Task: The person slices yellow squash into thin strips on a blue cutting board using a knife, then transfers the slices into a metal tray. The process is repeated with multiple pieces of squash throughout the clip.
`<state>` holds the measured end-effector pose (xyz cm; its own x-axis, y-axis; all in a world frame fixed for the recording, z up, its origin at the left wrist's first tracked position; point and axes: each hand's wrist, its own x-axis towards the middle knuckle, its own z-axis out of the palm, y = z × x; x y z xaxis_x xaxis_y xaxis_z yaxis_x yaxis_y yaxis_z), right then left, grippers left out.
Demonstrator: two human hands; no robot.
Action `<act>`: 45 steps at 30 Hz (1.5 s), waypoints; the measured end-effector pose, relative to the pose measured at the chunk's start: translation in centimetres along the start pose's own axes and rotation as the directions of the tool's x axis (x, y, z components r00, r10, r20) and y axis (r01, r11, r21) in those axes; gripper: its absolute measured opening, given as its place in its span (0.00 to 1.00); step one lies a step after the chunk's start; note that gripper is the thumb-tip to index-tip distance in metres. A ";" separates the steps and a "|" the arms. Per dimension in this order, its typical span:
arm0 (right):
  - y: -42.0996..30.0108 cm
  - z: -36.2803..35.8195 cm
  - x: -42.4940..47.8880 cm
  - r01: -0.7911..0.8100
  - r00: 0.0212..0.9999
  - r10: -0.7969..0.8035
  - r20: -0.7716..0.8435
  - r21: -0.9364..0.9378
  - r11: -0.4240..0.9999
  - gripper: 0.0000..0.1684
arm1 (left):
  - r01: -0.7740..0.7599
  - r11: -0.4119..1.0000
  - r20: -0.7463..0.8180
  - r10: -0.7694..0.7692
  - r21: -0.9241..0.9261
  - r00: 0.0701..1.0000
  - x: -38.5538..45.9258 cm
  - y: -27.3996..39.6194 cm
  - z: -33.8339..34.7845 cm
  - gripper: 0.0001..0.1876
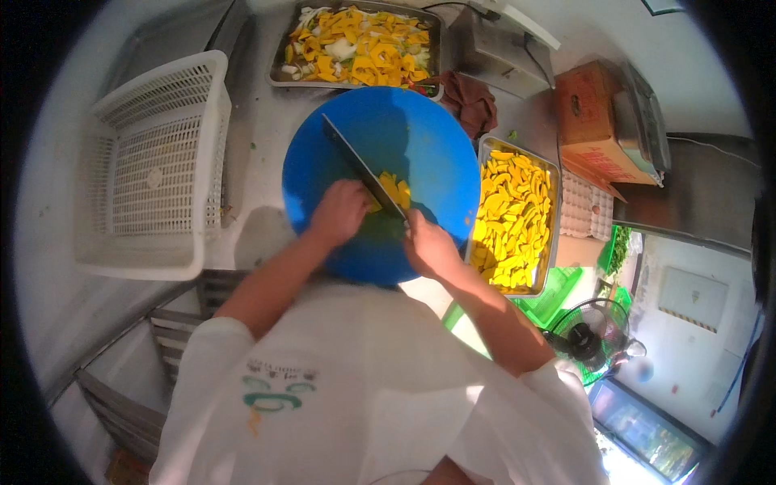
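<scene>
A round blue cutting board (436, 151) lies before me. My right hand (431, 244) grips the handle of a kitchen knife (357, 156), whose blade slants up and left across the board. Just left of the blade, my left hand (342, 209) presses curled fingers on a piece of yellow squash (374, 206), mostly hidden by the hand and blade. Cut squash slices (396, 189) lie on the blade's right side. To the board's right, a metal tray (553, 212) holds many yellow squash slices (509, 212).
Behind the board stands a metal tray (276, 76) of squash peelings and scraps. A white plastic basket (200, 182) is on the left. A brown cloth (470, 106), a cardboard box (588, 115) and egg trays (585, 209) sit right. Farther right is a fan (585, 339).
</scene>
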<state>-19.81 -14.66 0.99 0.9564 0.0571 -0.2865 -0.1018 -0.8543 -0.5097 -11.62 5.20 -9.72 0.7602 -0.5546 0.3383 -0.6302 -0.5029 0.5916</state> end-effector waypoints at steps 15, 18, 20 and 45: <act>-3.7 -4.5 -2.7 -0.050 0.997 0.055 0.059 -0.095 0.994 0.14 | -0.066 0.997 -0.025 0.065 -0.030 0.998 0.2 0.0 -0.6 0.08; -4.2 -4.6 -2.2 -0.113 0.982 0.136 0.135 -0.168 0.979 0.12 | -0.089 0.996 -0.035 0.088 -0.021 0.996 0.4 0.1 -0.7 0.08; -3.9 -3.5 -2.0 -0.170 0.966 0.206 0.158 -0.217 0.961 0.10 | -0.085 0.996 -0.026 0.084 -0.025 0.996 0.5 0.1 -0.6 0.09; -4.3 -2.5 -1.6 -0.113 0.986 0.136 0.100 -0.204 0.972 0.07 | -0.007 1.000 -0.028 0.006 -0.023 1.000 -0.3 -0.1 -0.2 0.09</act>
<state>-20.25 -12.35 5.65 0.9016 -0.0084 -0.4325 -0.1515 -0.9426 -0.2975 -11.78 5.56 -9.80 0.7604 -0.5389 0.3624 -0.6316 -0.4840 0.6057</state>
